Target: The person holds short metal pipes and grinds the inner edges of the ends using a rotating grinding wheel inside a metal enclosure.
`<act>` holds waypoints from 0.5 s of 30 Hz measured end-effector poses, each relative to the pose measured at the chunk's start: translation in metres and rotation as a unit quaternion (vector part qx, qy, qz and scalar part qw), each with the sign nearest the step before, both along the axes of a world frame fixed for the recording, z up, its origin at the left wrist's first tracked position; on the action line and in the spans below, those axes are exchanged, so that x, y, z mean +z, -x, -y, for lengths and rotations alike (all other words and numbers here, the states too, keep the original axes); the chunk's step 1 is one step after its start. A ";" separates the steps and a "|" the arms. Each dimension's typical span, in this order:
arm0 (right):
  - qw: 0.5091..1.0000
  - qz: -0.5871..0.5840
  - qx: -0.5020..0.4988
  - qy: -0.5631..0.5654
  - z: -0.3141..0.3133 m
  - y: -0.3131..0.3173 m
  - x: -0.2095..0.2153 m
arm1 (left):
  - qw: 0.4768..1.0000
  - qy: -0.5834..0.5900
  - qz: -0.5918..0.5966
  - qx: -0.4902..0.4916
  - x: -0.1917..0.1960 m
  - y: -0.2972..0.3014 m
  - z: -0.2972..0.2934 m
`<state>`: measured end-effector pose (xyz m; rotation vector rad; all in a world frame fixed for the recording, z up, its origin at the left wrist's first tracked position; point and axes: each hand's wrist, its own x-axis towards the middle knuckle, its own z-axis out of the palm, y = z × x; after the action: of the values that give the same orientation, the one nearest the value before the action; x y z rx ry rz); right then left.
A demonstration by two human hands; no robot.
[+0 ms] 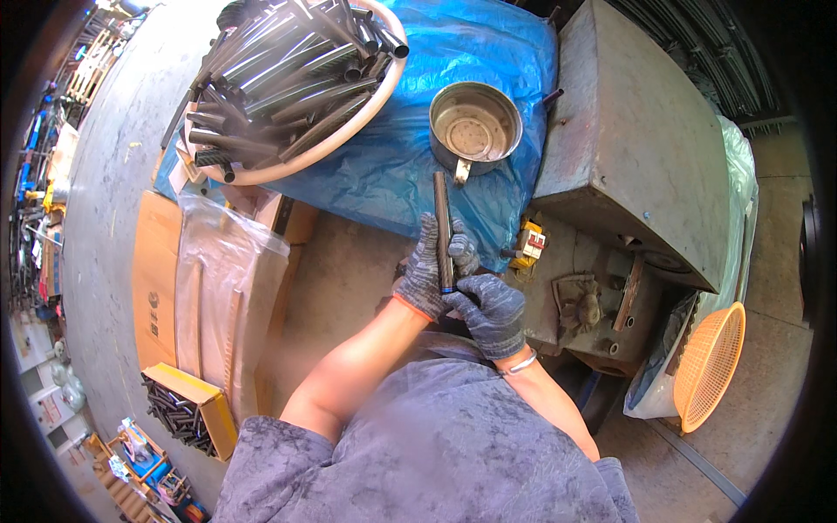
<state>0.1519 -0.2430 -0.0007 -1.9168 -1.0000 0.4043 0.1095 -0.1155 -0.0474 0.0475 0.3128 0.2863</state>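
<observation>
Both hands wear grey knit gloves. My left hand is wrapped around a dark metal tube, which stands nearly upright in the picture with its far end sticking out past the fingers. At the tube's near end, where a bit of blue shows, the closed fingers of my right hand press against it. Whether those fingers also hold something small is hidden. Just beyond the tube, a round metal pot with a handle sits on blue plastic sheeting.
A large pale basin heaped with dark tubes stands far left. Nearer left are a cardboard box and a yellow box of short dark pieces. To the right are a grey metal housing, a yellow switch box and an orange basket.
</observation>
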 end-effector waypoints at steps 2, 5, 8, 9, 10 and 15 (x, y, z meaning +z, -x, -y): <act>1.000 0.008 0.007 -0.002 0.001 -0.001 -0.001 | 1.000 -0.003 -0.007 -0.013 0.002 -0.001 0.000; 0.996 0.084 0.034 -0.021 -0.002 -0.008 0.003 | 1.000 0.006 -0.008 -0.018 -0.001 -0.003 -0.002; 0.990 0.125 0.057 -0.038 -0.006 -0.014 0.004 | 0.999 0.015 0.026 -0.018 -0.006 -0.007 -0.003; 0.990 0.123 0.053 -0.041 -0.006 -0.016 0.002 | 0.999 0.013 0.034 -0.016 -0.008 -0.010 -0.004; 0.990 0.122 0.049 -0.044 -0.006 -0.017 0.000 | 0.999 0.012 0.042 -0.014 -0.009 -0.012 -0.004; 0.992 0.117 0.030 -0.040 -0.005 -0.020 0.001 | 0.998 0.002 0.055 -0.013 -0.001 -0.021 -0.006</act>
<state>0.1720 -0.2375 0.0000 -1.8947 -1.2100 0.1711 0.1300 -0.1090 -0.0486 0.0314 0.2029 0.2610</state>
